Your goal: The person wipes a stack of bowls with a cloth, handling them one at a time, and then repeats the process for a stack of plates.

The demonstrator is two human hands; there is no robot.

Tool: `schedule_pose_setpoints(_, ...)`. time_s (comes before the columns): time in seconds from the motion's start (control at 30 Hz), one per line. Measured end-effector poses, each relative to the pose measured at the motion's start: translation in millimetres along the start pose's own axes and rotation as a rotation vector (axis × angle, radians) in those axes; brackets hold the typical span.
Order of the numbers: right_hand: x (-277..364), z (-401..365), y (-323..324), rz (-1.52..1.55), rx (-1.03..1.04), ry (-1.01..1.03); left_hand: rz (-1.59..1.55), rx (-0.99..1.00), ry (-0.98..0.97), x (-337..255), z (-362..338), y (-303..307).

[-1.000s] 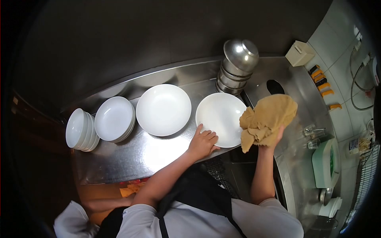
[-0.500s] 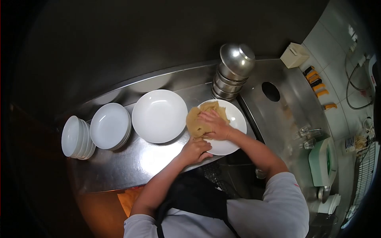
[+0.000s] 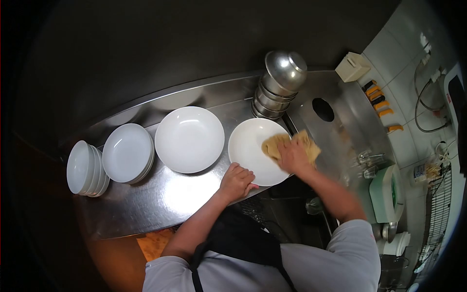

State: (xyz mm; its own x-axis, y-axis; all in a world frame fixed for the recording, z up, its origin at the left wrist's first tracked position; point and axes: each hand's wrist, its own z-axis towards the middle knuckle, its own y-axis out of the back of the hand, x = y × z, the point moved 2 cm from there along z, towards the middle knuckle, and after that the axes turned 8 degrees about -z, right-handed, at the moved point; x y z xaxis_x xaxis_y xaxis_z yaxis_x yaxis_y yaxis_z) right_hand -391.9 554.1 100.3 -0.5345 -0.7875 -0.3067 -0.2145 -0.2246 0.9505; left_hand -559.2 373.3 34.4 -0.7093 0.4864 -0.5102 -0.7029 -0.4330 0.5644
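A round white plate [image 3: 252, 146] lies at the right end of the steel counter. My left hand [image 3: 237, 182] grips its near-left rim, fingers curled. Bunched under my right hand [image 3: 294, 156] is a yellowish-tan cloth [image 3: 307, 142], pressed to the plate's right side and hanging partly past the rim. The fingers of that hand are closed on the cloth and slightly smeared by motion. Just left of the plate sits another large white dish [image 3: 190, 140].
Stacked white plates [image 3: 127, 152] and stacked white bowls [image 3: 80, 167] stand at the left of the counter [image 3: 141, 209]. Behind the plate rises a stack of steel bowls [image 3: 281, 78]. Orange-handled knives [image 3: 379, 103] hang on the right wall, above a pale green container [image 3: 384, 192].
My right hand has swept the cloth from the plate's left side to its right side, uncovering the left. My left hand stays at the near-left rim.
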Motion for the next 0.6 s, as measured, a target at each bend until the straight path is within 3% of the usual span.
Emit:
schedule_pose_setpoints(0.1,27,-32,-5,0.115,0.109,-0.002,-0.015,0.019,0.035,5,-5,-3)
schedule_pose_setpoints(0.17,30,-38,29,0.751,0.335,0.011,-0.044,0.021,0.045,5,-3,-12)
schedule_pose_setpoints(0.23,24,-29,23,1.225,0.338,-0.151,-0.044,0.015,0.053,10,-8,-10)
schedule_pose_setpoints(0.3,18,-15,37,1.193,0.027,-0.157,-0.066,-0.028,0.175,6,-17,-10)
schedule_pose_setpoints(0.33,12,-4,56,0.926,0.036,-0.135,-0.064,-0.101,0.234,-4,-18,-6)
schedule_pose_setpoints(0.43,0,32,30,0.265,-0.321,0.009,-0.123,-0.144,0.375,-7,-28,-23)
schedule_pose_setpoints(0.5,0,51,-12,0.159,-0.323,-0.043,-0.310,-0.225,0.429,-10,-30,-32)
schedule_pose_setpoints(0.6,18,71,-36,0.147,-0.328,-0.101,-0.290,-0.218,0.440,-8,-28,-29)
